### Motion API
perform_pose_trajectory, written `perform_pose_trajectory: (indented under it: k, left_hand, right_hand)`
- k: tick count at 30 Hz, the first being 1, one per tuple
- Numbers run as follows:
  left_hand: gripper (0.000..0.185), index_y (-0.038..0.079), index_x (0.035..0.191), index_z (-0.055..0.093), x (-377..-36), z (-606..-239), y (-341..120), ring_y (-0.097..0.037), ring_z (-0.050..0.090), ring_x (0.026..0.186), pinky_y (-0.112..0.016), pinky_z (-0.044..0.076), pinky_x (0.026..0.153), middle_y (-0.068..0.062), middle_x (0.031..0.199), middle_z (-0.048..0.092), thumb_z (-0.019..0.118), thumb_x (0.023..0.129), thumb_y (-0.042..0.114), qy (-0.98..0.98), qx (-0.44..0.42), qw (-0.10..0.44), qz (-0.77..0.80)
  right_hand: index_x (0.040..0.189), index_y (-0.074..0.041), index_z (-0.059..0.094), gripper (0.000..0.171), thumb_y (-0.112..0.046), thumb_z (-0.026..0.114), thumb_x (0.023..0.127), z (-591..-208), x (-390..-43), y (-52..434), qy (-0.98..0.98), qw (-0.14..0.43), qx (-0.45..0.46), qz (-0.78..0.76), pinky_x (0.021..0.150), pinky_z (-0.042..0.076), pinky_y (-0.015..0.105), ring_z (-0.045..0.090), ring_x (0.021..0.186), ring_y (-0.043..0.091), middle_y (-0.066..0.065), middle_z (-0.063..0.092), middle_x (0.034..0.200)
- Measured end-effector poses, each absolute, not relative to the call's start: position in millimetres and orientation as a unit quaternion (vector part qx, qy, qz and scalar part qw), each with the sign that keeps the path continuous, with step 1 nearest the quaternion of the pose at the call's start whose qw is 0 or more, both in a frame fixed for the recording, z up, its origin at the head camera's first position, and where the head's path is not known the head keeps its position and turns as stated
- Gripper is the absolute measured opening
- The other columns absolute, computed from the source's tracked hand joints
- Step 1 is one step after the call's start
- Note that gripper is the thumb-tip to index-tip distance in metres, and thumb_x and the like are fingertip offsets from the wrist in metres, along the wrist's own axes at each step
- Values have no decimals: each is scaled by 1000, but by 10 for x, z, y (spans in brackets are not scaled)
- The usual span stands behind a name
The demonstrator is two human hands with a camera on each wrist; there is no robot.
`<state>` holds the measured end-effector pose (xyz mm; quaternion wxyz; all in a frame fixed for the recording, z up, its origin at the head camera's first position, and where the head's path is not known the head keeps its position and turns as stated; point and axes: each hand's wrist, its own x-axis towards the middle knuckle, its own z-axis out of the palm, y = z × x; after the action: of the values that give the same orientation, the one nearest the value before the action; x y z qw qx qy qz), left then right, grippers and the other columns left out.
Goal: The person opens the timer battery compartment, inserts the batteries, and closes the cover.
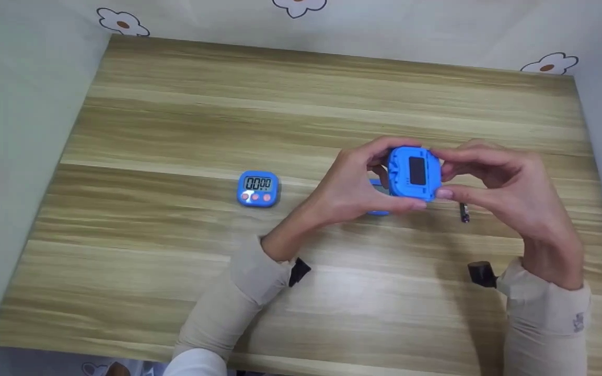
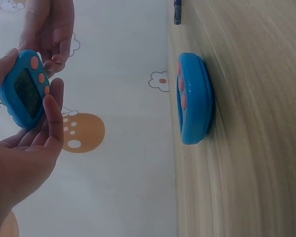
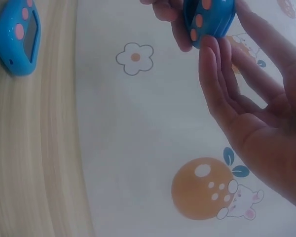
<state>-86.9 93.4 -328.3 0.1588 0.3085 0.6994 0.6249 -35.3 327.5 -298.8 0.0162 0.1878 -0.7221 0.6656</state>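
Gripping from both sides, the left hand [image 1: 350, 185] & right hand [image 1: 505, 190] hold a small blue rounded plastic timer [image 1: 414, 173] above the wooden table [image 1: 175, 271], back side up. It is judged light, stiff, a bit slippery; the edges are best pinched. Its screen & orange buttons are shown only in the wrist views. A second blue timer [image 1: 258, 188] lies well apart.

Blue timer [image 1: 414, 173], back up, above table
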Motion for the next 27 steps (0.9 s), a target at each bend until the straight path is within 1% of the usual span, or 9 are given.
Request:
perform_pose_trajectory:
  k: [3, 7, 10, 13, 16, 21, 27]
  left_hand:
    - [73, 12, 134, 53, -847, -3227, 916, -11, 59, 96, -31, 55, 83, -4, 121, 62, 87, 70, 23, 692, 306, 163, 633]
    - [71, 10, 134, 52, -822, -3128, 879, -11, 57, 98, -27, 53, 85, -4, 122, 61, 86, 72, 20, 690, 305, 155, 638]
    - [71, 9, 133, 52, -813, -3084, 860, -9, 57, 99, -25, 52, 86, -4, 125, 61, 85, 72, 18, 687, 307, 144, 643]
    - [71, 7, 133, 52, -813, -3083, 856, -9, 58, 100, -25, 52, 86, -4, 127, 61, 86, 71, 17, 680, 312, 133, 650]
    - [71, 6, 132, 53, -817, -3106, 861, -9, 58, 100, -24, 52, 86, -5, 126, 61, 86, 71, 17, 676, 318, 121, 654]
    - [71, 6, 130, 55, -817, -3124, 864, -8, 58, 98, -23, 52, 85, -4, 123, 64, 88, 68, 17, 670, 323, 103, 661]
    - [70, 4, 127, 58, -797, -3102, 869, -8, 60, 94, -25, 54, 84, -6, 118, 67, 90, 65, 15, 662, 320, 98, 670]
  right_hand:
    - [112, 23, 58, 49, 31, 68, 65, -2959, -349, 3253, -722, 21, 188, 666, 89, 54, 29, 66, 91, 27, 27, 64, 104]
    - [112, 25, 56, 47, 31, 65, 67, -2916, -353, 3204, -708, 38, 200, 676, 91, 54, 31, 65, 93, 29, 29, 62, 106]
    - [110, 26, 56, 43, 32, 64, 67, -2898, -346, 3178, -703, 57, 197, 681, 90, 54, 31, 66, 91, 30, 30, 63, 107]
    - [106, 26, 58, 39, 32, 64, 68, -2887, -335, 3172, -707, 76, 191, 677, 89, 54, 30, 67, 91, 30, 29, 65, 105]
    - [104, 26, 59, 36, 31, 65, 68, -2880, -331, 3171, -715, 85, 189, 667, 91, 54, 29, 67, 93, 29, 29, 66, 104]
    - [105, 25, 59, 38, 31, 65, 68, -2892, -327, 3186, -715, 76, 188, 669, 92, 54, 30, 67, 99, 30, 29, 67, 106]
    - [105, 28, 56, 40, 36, 61, 66, -2960, -333, 3233, -680, 48, 173, 711, 87, 55, 35, 69, 98, 32, 31, 67, 105]
